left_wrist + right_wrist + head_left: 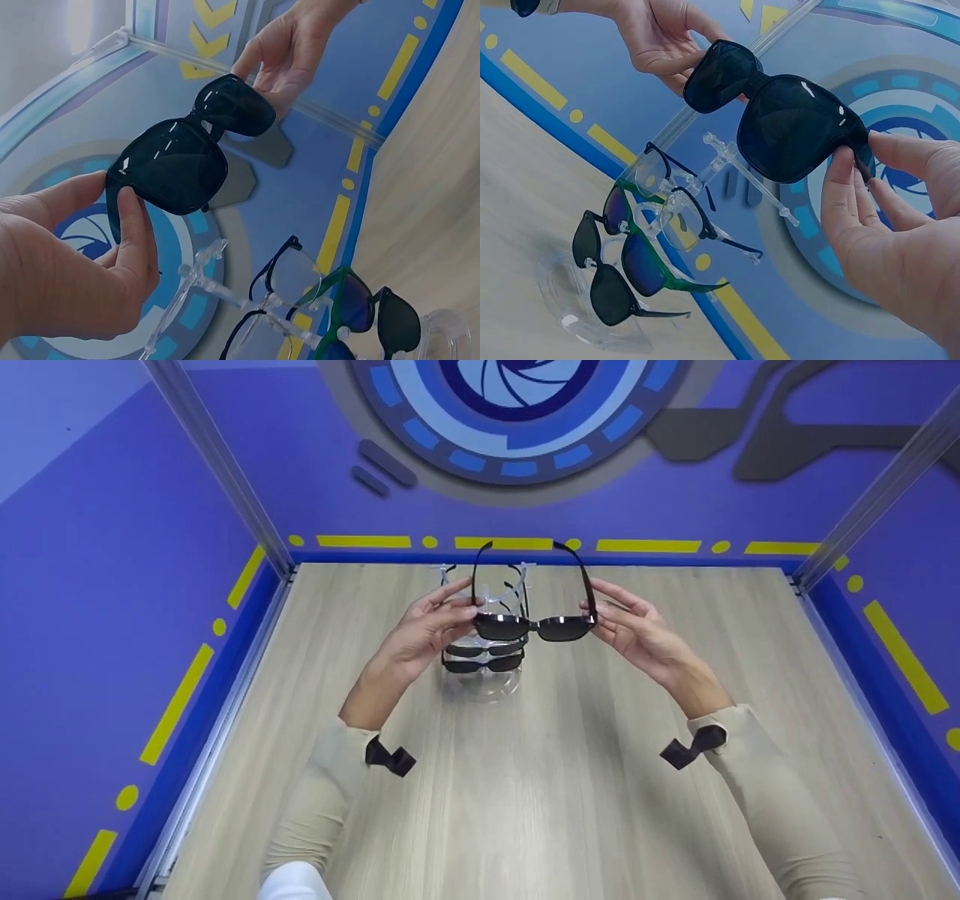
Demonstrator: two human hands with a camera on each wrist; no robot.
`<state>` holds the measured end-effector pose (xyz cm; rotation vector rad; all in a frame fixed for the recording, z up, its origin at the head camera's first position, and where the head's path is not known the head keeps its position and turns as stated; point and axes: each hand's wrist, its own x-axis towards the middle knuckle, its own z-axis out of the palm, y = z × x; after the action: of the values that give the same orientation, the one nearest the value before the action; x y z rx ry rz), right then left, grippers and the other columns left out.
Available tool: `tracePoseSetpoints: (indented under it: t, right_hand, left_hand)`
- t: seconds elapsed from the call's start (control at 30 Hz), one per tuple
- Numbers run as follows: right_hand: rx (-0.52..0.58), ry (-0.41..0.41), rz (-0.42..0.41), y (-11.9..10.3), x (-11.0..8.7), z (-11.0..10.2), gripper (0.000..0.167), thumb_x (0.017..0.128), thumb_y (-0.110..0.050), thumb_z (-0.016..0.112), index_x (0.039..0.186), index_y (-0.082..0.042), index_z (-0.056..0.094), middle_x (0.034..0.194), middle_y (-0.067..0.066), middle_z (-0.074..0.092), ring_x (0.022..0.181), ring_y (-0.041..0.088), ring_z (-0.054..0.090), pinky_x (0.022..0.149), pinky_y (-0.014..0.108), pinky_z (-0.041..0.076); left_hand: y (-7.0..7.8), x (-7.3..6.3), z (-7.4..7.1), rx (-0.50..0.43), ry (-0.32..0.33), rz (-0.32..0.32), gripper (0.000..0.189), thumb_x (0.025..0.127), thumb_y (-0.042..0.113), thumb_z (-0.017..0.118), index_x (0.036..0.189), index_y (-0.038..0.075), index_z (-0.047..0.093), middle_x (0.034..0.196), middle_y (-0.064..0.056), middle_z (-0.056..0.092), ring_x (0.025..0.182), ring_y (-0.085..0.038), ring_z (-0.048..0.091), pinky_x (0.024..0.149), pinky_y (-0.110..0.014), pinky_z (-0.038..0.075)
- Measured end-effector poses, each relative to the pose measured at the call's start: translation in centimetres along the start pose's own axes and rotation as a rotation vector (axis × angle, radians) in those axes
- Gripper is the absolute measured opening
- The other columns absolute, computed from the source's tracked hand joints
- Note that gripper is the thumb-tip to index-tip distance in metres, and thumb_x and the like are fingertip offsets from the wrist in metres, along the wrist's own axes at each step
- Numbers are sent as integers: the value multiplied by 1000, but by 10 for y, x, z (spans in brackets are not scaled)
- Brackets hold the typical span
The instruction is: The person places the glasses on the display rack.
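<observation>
Dark-lensed black sunglasses [566, 628] are held up in the air between both hands, their temples unfolded and pointing away. My left hand [420, 634] pinches the left hinge corner between thumb and fingers. At the opposite corner, my right hand [641, 634] grips the frame near the right hinge, plainly seen in the right wrist view. Just behind and below them stands a clear plastic display stand [727, 154] whose top arm bears no glasses. Lower on it sit clear-lensed glasses [682, 217], green-framed sunglasses [643, 262] and dark sunglasses [611, 292].
The stand's round clear base [484, 690] rests on a wood-grain table [517, 795]. Blue printed panels [247, 472] with yellow marks enclose the back and sides, joined by metal corner posts [225, 457]. Black straps [390, 757] circle both sleeved wrists.
</observation>
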<state>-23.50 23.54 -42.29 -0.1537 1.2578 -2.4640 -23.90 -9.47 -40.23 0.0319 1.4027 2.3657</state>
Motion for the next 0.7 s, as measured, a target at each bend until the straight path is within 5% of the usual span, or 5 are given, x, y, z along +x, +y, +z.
tracePoseSetpoints:
  t: [0.7]
  right_hand:
    - [47, 7, -18, 16, 43, 34, 35, 100, 7, 54, 130, -8, 65, 119, 11, 70, 100, 17, 71, 93, 28, 59]
  left_hand:
    - [14, 5, -40, -49, 48, 89, 55, 98, -8, 58, 151, -2, 44, 104, -3, 79, 94, -11, 75, 84, -20, 61]
